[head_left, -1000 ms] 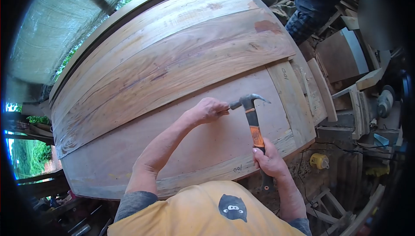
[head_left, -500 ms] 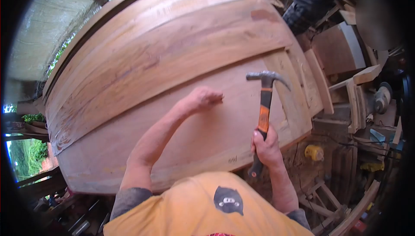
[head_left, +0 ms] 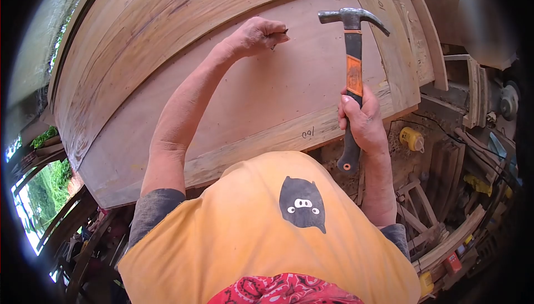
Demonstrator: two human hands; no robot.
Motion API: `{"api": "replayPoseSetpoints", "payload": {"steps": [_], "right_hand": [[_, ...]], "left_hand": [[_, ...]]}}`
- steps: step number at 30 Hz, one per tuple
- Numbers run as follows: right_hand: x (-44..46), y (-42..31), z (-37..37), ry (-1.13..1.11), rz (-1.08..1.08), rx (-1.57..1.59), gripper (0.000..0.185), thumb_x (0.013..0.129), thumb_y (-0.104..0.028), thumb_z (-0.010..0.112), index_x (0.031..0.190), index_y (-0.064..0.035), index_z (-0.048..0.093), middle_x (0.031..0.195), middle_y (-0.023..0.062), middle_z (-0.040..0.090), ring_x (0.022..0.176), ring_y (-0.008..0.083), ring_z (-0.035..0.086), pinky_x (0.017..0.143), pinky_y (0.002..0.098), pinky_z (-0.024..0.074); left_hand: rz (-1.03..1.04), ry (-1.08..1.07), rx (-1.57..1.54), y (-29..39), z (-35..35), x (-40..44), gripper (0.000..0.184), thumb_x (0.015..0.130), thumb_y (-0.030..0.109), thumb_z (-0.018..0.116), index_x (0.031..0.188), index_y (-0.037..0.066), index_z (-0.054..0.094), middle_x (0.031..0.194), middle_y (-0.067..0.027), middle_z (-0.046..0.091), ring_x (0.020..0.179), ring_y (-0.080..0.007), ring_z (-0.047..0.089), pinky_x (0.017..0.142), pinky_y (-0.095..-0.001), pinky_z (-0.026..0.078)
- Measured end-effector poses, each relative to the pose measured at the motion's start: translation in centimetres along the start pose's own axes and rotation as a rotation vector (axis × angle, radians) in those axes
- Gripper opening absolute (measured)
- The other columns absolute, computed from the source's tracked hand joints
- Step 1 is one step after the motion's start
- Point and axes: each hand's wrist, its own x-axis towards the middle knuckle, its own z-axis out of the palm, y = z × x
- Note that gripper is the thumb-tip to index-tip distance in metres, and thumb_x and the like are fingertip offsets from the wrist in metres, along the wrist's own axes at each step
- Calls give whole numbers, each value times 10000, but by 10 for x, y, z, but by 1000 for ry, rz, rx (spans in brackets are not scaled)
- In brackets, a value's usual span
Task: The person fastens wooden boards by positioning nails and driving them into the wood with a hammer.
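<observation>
A claw hammer (head_left: 354, 70) with a black and orange handle stands out from my right hand (head_left: 362, 116), whose fingers are wrapped round the grip. Its steel head is raised over the right part of a pale plywood panel (head_left: 233, 104). To the left of the hammer head, my left hand (head_left: 257, 37) is closed over the panel, pinching small dark nail-like pieces that stick out at the fingertips. Curved wooden planks (head_left: 167, 20) overlap the far side of the panel. A lighter strip (head_left: 267, 136) marked 100 edges its near side.
Beyond the panel's right edge lie wood offcuts (head_left: 473, 90), a grinder-like tool (head_left: 507, 101) and a yellow object (head_left: 411, 138) beside dark cables. A wooden frame (head_left: 417, 209) stands lower right. Foliage (head_left: 47, 190) shows at the left.
The view has tilted downward, showing more of the shirt, and the co-worker has left the frame. The hammer head has moved away from my left hand and now stands apart to its right.
</observation>
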Motion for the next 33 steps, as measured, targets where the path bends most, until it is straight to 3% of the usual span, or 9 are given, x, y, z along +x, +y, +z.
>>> {"api": "replayPoseSetpoints", "payload": {"steps": [18,21,24,29,33], "right_hand": [[3,6,16,-91,16,-86,160,992,-140,558,1074,-14,504,751,15,556,560,80,547,523,265,487],[2,8,12,-158,94,-120,172,988,-147,564,1078,-12,506,763,15,556,560,78,545,524,265,487],[-3,-5,5,-93,14,-127,168,989,-145,565,1081,-16,506,755,8,547,558,75,542,523,262,483],[-1,-9,13,133,-102,-167,168,988,-171,579,1062,-26,536,745,5,546,569,70,544,536,255,483],[8,13,-1,-101,-103,-351,145,987,-160,582,1038,-30,544,761,8,553,587,69,556,534,249,482]], "left_hand": [[208,31,195,-8,11,0,267,970,160,690,851,38,485,695,-112,431,624,-271,399,582,-385,405],[172,52,129,-6,12,-2,257,966,214,698,880,32,538,717,-186,496,662,-371,422,599,-443,401],[232,46,192,-9,12,-1,267,967,159,688,847,39,481,698,-126,435,649,-311,406,587,-406,397],[274,64,199,-5,12,-2,277,964,164,692,844,38,476,701,-133,421,651,-317,397,584,-416,382],[231,41,213,-4,11,-1,287,964,188,693,846,38,478,697,-142,421,655,-330,395,585,-423,380]]}}
